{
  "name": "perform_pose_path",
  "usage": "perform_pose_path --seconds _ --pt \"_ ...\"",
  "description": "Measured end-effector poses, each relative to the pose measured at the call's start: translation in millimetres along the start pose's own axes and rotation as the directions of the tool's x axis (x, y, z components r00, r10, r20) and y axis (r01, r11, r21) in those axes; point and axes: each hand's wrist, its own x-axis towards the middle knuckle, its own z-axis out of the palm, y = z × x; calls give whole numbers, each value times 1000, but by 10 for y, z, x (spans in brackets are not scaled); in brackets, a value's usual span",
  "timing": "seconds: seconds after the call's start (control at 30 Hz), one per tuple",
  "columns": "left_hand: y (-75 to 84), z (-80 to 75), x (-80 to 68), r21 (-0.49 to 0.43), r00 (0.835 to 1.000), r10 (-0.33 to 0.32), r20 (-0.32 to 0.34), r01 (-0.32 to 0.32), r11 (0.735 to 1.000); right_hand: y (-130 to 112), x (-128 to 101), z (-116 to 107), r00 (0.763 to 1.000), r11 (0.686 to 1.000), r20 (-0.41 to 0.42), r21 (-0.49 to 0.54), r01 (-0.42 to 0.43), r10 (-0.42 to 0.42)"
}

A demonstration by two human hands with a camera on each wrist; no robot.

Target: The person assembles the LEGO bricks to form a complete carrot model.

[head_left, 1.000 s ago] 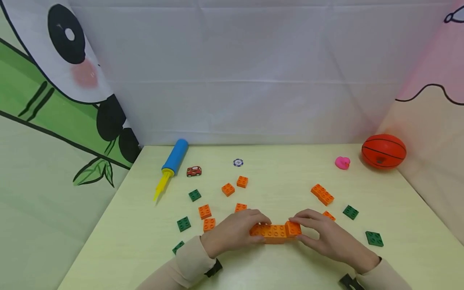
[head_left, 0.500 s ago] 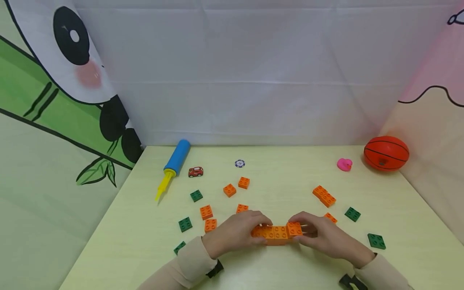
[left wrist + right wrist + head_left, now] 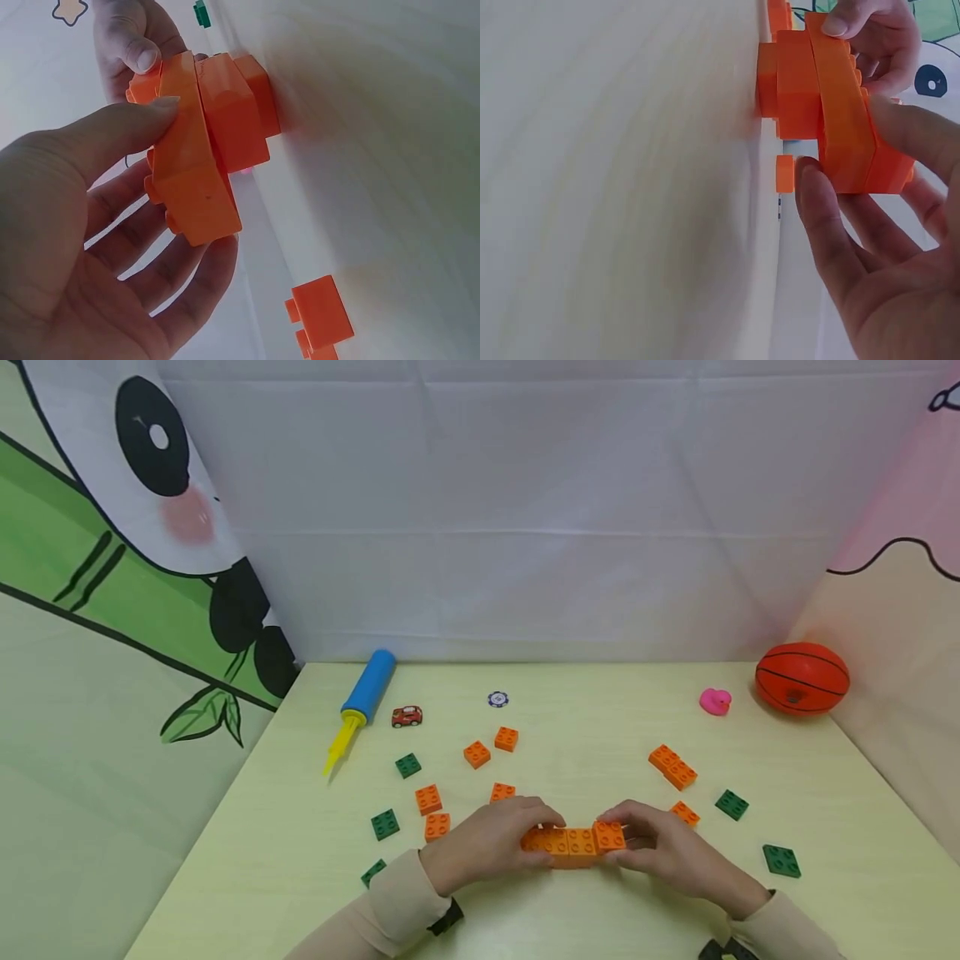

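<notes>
A stepped build of orange toy bricks (image 3: pixel 581 846) is held between both hands, narrowing downward in layers. My left hand (image 3: pixel 491 837) grips its left end, with the thumb (image 3: pixel 142 124) on the near side and the fingers curled round the far side and end. On top of the right end sits a single orange toy brick (image 3: pixel 609 837). My right hand (image 3: pixel 663 852) pinches that end; in the right wrist view its thumb lies on the top brick and a fingertip (image 3: pixel 814 176) touches the long layer's underside. The left hand covers part of the build in the head view.
Loose orange bricks (image 3: pixel 428 799) and green bricks (image 3: pixel 385 824) lie left of the hands. More orange bricks (image 3: pixel 672 767) and green bricks (image 3: pixel 782 861) are at the right. Along the back are a blue-yellow pump (image 3: pixel 367 689), toy car (image 3: pixel 407 716), chip (image 3: pixel 498 699), pink duck (image 3: pixel 716 701) and orange ball (image 3: pixel 802 678).
My right hand's fingers have curled in closer around the build's right end. The left hand keeps its grip. The whole head view has shifted slightly.
</notes>
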Motion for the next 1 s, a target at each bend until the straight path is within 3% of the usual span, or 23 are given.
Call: perform_pose_path --seconds 0.4,0.5,0.6,0.67,0.73,0.8,0.9,1.0 --pt "4 -27 -28 62 999 -40 4 40 997 12 -81 -109 1000 992 -5 -123 8 -9" --pt "4 -29 -19 55 999 -48 11 48 997 29 -149 -218 998 981 -55 -195 -1 -10" --pt "1 -26 -9 50 999 -49 15 48 998 75 -233 -359 984 934 -173 -355 -29 -35" --pt "0 -24 -8 47 999 -50 17 49 998 125 -287 -449 969 875 -243 -479 -74 -51" --pt "-2 -21 -6 45 998 -55 21 54 997 188 -335 -520 960 809 -275 -576 -118 -56" --pt "-3 -21 -4 47 998 -60 23 59 997 250 -378 -571 961 766 -273 -626 -147 -38" --pt "-1 -21 -6 51 998 -64 23 63 997 330 -416 -612 971 743 -239 -650 -159 -1" --pt "6 -23 -11 56 998 -61 18 60 997 372 -425 -622 977 753 -211 -638 -160 28"
